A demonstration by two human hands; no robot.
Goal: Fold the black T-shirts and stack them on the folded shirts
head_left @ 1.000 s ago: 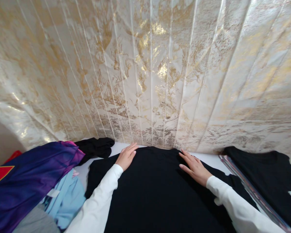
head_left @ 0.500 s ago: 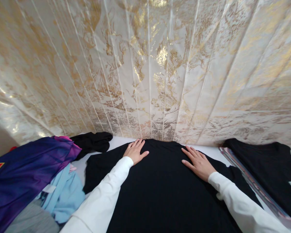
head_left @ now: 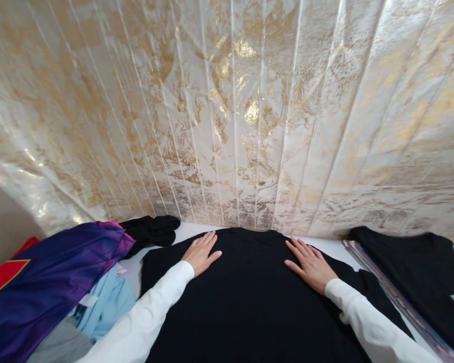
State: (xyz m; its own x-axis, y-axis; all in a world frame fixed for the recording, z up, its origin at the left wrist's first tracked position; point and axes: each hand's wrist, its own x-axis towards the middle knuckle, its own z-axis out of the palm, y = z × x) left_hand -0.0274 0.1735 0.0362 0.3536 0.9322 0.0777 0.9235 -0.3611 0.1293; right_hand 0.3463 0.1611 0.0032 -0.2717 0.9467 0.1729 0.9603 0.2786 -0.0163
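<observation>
A black garment [head_left: 249,297] lies spread flat on a white table [head_left: 185,231] in front of me. My left hand [head_left: 201,253] rests palm down on its upper left part, fingers stretched out and together. My right hand [head_left: 310,263] lies flat on its upper right part, fingers slightly spread. Both arms wear white sleeves. Neither hand holds anything.
A pile of clothes sits at the left: a purple and blue garment [head_left: 49,282], a light blue one [head_left: 106,302], a small black piece [head_left: 151,229]. At the right a black garment [head_left: 412,282] lies on a stack of folded items. A gold-patterned white curtain [head_left: 234,111] hangs behind the table.
My left hand slid a little along the top of the black garment, toward the middle and then slightly back. My right hand stayed flat in nearly the same place.
</observation>
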